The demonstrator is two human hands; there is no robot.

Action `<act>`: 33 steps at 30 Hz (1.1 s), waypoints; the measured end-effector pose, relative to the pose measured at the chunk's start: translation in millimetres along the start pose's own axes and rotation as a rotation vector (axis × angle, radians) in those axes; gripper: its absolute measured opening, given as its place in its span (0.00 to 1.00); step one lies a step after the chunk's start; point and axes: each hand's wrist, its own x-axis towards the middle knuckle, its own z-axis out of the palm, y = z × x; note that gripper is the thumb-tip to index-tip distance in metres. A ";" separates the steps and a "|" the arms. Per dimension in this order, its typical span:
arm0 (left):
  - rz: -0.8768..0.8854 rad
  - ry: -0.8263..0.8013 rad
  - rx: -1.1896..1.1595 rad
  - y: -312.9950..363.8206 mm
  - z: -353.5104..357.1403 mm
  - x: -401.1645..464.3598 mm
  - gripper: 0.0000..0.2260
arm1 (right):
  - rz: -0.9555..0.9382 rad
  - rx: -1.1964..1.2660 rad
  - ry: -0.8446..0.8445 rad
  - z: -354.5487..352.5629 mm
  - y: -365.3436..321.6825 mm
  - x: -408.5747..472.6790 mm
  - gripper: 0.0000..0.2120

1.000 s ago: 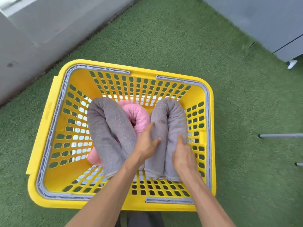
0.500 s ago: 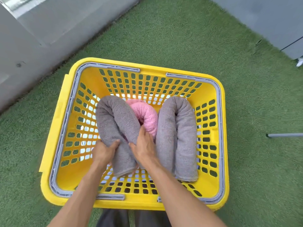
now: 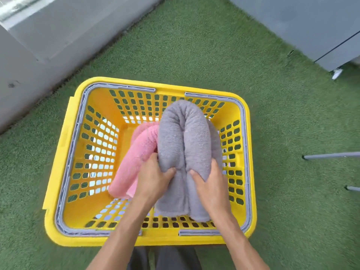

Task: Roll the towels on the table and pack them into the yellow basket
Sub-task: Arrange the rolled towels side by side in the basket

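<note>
Head view looks down on a grey rolled towel [image 3: 187,152], bent double so its two halves lie side by side with the fold pointing away from the person. Both hands clamp it near its lower part: the left hand [image 3: 153,180] curls round the left half with the thumb pressed into the cloth, and the right hand [image 3: 211,184] curls round the right half, thumb dug into the crease between the halves. A second grey towel [image 3: 216,139] shows as a thin edge just behind the right hand's side of the roll; how it lies cannot be told. A pink rolled towel [image 3: 134,164] lies just left of the left hand, touching the grey roll and slanting down to the basket floor. All of them sit inside the yellow basket [image 3: 64,172], a slotted plastic crate with a grey rim band, standing on green artificial turf [image 3: 292,211]. Beyond the right hand, well apart, two grey metal legs [image 3: 331,155] rest on the turf. A grey wall [image 3: 48,41] runs along the far left.
</note>
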 end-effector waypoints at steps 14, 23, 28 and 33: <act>0.081 0.005 -0.062 -48.8 23.0 21.1 0.19 | -0.304 -0.265 0.187 25.8 -1.8 -12.5 0.25; -0.081 0.079 0.299 -107.3 -16.0 89.1 0.31 | -0.110 0.065 -0.109 146.0 -36.2 36.9 0.40; -0.068 0.064 0.390 -118.4 -0.5 97.3 0.33 | -0.088 -0.076 0.041 183.1 -17.7 59.0 0.45; -0.058 0.049 0.396 -128.6 -8.7 109.6 0.18 | -0.093 -0.080 0.147 175.2 -10.9 77.1 0.42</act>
